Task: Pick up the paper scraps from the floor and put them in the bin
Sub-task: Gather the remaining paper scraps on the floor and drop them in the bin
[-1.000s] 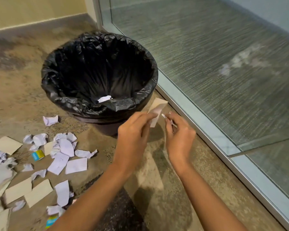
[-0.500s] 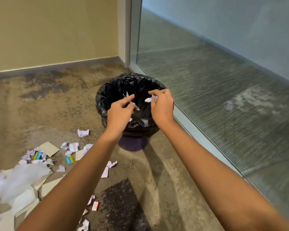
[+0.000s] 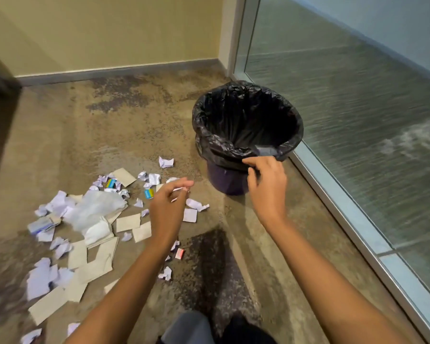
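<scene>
1. Left hand, centre frame, fingers curled near white bits; I cannot tell if it pinches one. A loose scrap could fall short.
2. Right hand, loosely curled, seemingly empty, just beside the round black-bagged bin; it might knock the rim.
3. White and beige paper scraps litter the floor, lower left; small ones are easily missed.

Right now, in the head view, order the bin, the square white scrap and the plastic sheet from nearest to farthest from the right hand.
1. bin, at the right hand
2. square white scrap, on the floor to the left
3. plastic sheet, far left
</scene>
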A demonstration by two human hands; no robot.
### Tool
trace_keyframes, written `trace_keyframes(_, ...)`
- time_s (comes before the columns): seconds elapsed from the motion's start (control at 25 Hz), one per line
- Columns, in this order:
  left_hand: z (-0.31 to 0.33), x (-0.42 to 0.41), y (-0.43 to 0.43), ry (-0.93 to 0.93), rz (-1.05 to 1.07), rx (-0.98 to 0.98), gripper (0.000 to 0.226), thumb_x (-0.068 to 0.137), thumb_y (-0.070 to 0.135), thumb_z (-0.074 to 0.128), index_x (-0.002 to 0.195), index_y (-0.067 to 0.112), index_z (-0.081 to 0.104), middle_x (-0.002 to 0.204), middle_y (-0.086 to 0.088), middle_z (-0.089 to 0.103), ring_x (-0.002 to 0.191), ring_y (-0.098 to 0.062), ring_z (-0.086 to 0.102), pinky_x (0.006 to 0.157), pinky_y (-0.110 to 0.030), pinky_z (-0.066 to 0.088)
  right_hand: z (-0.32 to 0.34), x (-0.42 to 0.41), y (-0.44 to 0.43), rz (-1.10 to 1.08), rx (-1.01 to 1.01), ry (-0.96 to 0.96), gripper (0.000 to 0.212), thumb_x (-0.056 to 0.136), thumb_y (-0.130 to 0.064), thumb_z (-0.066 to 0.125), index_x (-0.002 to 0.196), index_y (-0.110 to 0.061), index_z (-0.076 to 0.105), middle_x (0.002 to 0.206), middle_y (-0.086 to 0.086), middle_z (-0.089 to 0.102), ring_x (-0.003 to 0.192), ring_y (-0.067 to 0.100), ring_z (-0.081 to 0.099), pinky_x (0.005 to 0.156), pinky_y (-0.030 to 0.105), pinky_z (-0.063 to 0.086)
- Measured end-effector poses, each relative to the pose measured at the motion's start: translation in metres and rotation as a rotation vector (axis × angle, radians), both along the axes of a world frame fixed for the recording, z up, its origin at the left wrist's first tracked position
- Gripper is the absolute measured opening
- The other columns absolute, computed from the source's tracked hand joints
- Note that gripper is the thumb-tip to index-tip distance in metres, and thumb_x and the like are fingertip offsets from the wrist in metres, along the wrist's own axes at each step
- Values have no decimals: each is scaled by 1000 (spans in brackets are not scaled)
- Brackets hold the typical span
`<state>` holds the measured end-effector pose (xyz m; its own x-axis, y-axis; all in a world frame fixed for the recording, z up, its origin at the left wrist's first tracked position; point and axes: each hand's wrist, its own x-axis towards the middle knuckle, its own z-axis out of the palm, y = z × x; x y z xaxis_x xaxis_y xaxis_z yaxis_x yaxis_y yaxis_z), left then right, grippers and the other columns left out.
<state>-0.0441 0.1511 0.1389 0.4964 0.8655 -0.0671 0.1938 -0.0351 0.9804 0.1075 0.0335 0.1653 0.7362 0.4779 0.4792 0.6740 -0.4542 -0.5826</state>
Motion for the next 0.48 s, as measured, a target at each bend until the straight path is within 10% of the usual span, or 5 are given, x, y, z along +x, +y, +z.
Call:
trace_keyframes(0.24, -70, -110, -7, 305, 81, 3, 23, 86, 6, 55, 94, 20, 73, 99, 9, 68, 83, 0, 61, 67, 1, 39, -77, -87, -11, 132, -200, 145, 25, 83, 6, 59, 100, -9, 70, 95, 8, 63, 92, 29, 55, 76, 14, 30)
trace_keyframes(0.48, -149, -215, -19, 678, 156, 19, 32, 76, 0, 60, 101, 16, 72, 123, -9, 60, 120, -25, 52, 99, -34, 39, -145, -156, 8, 394, -444, 275, 31, 85, 3, 57, 113, -9, 65, 107, 9, 58, 101, 28, 52, 83, 24, 35)
